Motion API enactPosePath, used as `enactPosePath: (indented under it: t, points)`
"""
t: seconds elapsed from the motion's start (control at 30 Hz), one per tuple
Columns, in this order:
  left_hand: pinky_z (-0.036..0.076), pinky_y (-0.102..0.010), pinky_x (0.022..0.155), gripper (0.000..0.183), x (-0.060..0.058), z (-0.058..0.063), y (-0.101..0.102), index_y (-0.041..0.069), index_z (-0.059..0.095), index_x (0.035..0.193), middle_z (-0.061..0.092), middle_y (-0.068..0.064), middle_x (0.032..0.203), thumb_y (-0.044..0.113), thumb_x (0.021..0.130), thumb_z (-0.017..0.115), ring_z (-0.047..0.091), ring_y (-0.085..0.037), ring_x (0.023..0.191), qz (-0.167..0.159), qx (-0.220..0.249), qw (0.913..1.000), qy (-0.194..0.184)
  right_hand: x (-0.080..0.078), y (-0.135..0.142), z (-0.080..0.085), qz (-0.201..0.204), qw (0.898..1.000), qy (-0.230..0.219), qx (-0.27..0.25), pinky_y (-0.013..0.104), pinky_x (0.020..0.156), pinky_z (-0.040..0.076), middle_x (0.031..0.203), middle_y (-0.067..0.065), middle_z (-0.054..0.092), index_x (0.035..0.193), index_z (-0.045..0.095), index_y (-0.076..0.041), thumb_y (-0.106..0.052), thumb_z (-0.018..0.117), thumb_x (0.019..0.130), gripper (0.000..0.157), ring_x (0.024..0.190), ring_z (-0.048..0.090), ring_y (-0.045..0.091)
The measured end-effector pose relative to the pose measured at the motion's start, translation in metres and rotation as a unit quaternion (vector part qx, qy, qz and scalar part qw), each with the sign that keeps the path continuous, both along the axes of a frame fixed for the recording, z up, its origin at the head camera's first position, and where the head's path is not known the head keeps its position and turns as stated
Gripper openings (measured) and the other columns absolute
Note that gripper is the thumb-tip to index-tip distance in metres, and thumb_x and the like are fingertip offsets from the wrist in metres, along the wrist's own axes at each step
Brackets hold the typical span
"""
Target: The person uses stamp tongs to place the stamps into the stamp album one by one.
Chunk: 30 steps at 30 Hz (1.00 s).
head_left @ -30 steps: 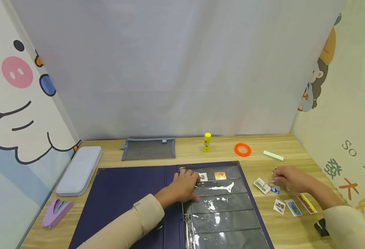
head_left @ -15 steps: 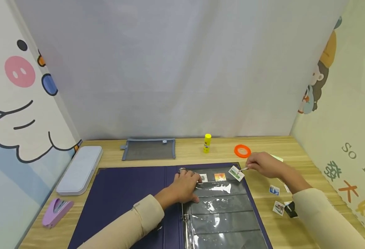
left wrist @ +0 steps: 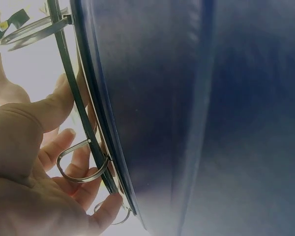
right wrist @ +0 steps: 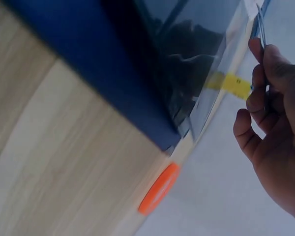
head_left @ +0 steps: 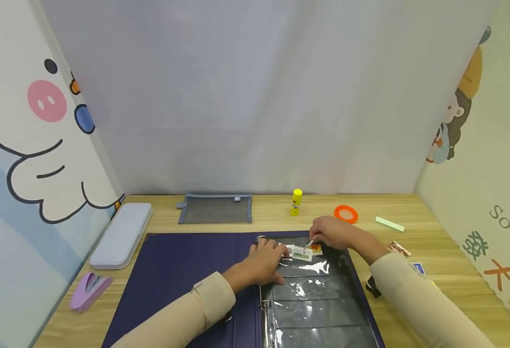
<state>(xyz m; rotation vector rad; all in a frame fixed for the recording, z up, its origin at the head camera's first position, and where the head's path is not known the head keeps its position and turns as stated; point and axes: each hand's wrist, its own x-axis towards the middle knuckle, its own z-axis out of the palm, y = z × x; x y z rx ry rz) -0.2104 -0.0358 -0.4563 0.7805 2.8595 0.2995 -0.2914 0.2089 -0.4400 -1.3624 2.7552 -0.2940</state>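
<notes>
A dark blue ring-binder stamp album (head_left: 185, 270) lies spread out, its black pocket page (head_left: 311, 288) on the right. My left hand (head_left: 261, 263) rests on the top of that page beside the metal rings (left wrist: 81, 172), fingers loosely bent. Above the top pocket row, my right hand (head_left: 334, 233) pinches metal tweezers (right wrist: 262, 29). At their tips is a pale stamp with a green picture (head_left: 302, 254). It overlaps a grey-white stamp (head_left: 290, 249), partly hidden by my left fingers, and lies next to an orange stamp (head_left: 317, 249).
Loose stamps (head_left: 398, 249) lie right of the album, some behind my right sleeve, near a black object (head_left: 372, 287). Along the back are a mesh pouch (head_left: 215, 210), glue stick (head_left: 296, 202), orange tape roll (head_left: 346, 213) and pale green strip (head_left: 389, 224). A white case (head_left: 122, 235) and purple holder (head_left: 90, 291) stand left.
My right hand has carried the green-pictured stamp in the tweezers leftward from the table to the album's top row. The left hand has stayed on the page.
</notes>
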Motion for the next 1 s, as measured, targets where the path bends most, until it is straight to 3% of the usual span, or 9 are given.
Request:
enactPosePath:
  t: [0.33,0.57,0.63,0.8,1.0]
  points:
    - [0.039,-0.043,0.086,0.060,0.001,0.001,0.000,0.028,0.053,0.122,0.054,-0.003,0.129,0.044,0.071,0.081,0.044,-0.024,0.119,0.004,-0.005,1.0000,-0.005,0.014,-0.030,0.000,0.075,0.995,0.016,0.059,0.026,0.070,0.046,0.073,-0.007,0.057,0.078,0.069,-0.016,-0.014,0.067,0.087,0.010,0.070,0.051,0.007]
    - [0.038,-0.043,0.086,0.060,0.001,-0.001,0.003,0.028,0.052,0.122,0.053,-0.003,0.130,0.045,0.071,0.081,0.044,-0.025,0.120,0.001,-0.007,1.0000,-0.004,0.017,-0.028,-0.002,0.080,0.995,0.020,0.056,0.026,0.070,0.046,0.073,-0.008,0.057,0.077,0.069,-0.017,-0.014,0.067,0.085,0.009,0.070,0.052,0.007]
    - [0.038,-0.043,0.087,0.060,0.000,-0.002,0.004,0.029,0.052,0.122,0.053,-0.003,0.129,0.044,0.072,0.081,0.044,-0.025,0.120,-0.001,-0.007,1.0000,-0.005,0.018,-0.022,-0.002,0.074,0.996,0.010,0.049,0.026,0.070,0.046,0.074,-0.007,0.058,0.078,0.070,-0.017,-0.013,0.067,0.086,0.009,0.070,0.053,0.007]
    - [0.038,-0.044,0.087,0.058,0.000,-0.003,0.006,0.028,0.052,0.121,0.053,-0.004,0.129,0.043,0.072,0.080,0.044,-0.025,0.119,-0.004,0.001,1.0000,-0.006,0.017,0.009,0.006,0.009,1.000,-0.020,0.015,0.027,0.071,0.047,0.079,-0.005,0.060,0.084,0.071,-0.013,-0.010,0.064,0.089,0.010,0.073,0.053,0.006]
    - [0.038,-0.046,0.089,0.060,0.001,-0.002,0.003,0.028,0.053,0.122,0.053,-0.005,0.130,0.044,0.071,0.081,0.043,-0.026,0.120,0.003,-0.002,0.9999,-0.011,0.023,0.066,0.013,-0.036,0.998,-0.004,-0.045,0.030,0.070,0.048,0.086,-0.003,0.065,0.090,0.070,-0.011,-0.011,0.060,0.092,0.010,0.078,0.059,0.009]
